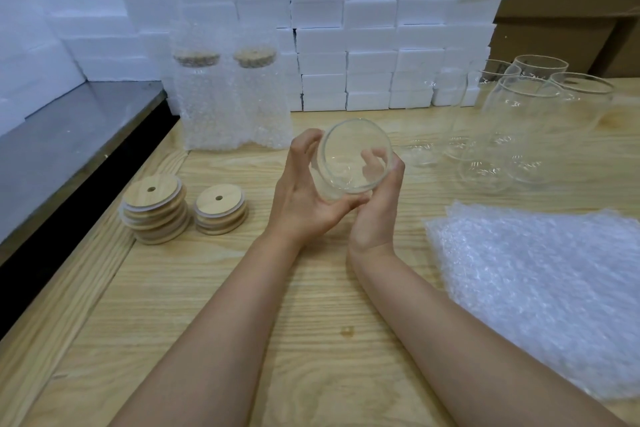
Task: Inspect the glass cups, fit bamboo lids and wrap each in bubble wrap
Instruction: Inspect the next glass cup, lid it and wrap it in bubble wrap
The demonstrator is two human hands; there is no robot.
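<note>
A clear glass cup is held above the wooden table, tilted so its open mouth faces me. My left hand cradles it from the left and below, fingers curled round its side. My right hand grips it from the right, fingers showing through the glass. Two stacks of round bamboo lids lie to the left. Bubble wrap sheets lie at the right. Several bare glass cups stand at the back right. Two lidded cups wrapped in bubble wrap stand at the back left.
A wall of white foam blocks runs along the back of the table. A grey metal surface adjoins the table on the left. Cardboard boxes are stacked at the back right.
</note>
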